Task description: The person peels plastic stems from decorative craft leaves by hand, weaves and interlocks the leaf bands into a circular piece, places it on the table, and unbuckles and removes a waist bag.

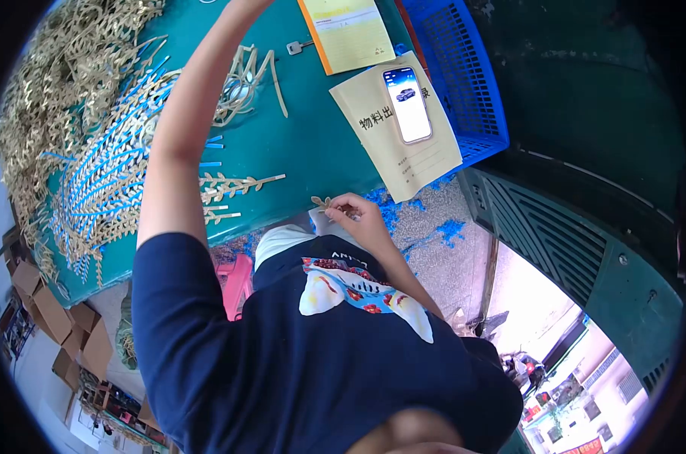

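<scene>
At the table's near edge, above my lap, my right hand [356,218] pinches the end of a beige artificial leaf sprig [322,203] between thumb and fingers. Most of that piece is hidden by the hand. My left forearm [199,98] stretches up across the table, and its hand lies beyond the top edge of the view. Beneath that arm are flat rows of beige leaf sprigs [112,174] with blue strips among them. One leaf sprig [241,183] points toward the middle of the table. A loose coil of pale cord [241,91] lies beside the forearm.
A big heap of beige leaf strands [70,68] covers the table's far left. On the right lie a paper folder [418,170], a lit phone [412,117] on it, a yellow notebook [354,38] and a key [295,48]. A blue basket [471,83] stands beyond; cardboard boxes [48,303] are lower left.
</scene>
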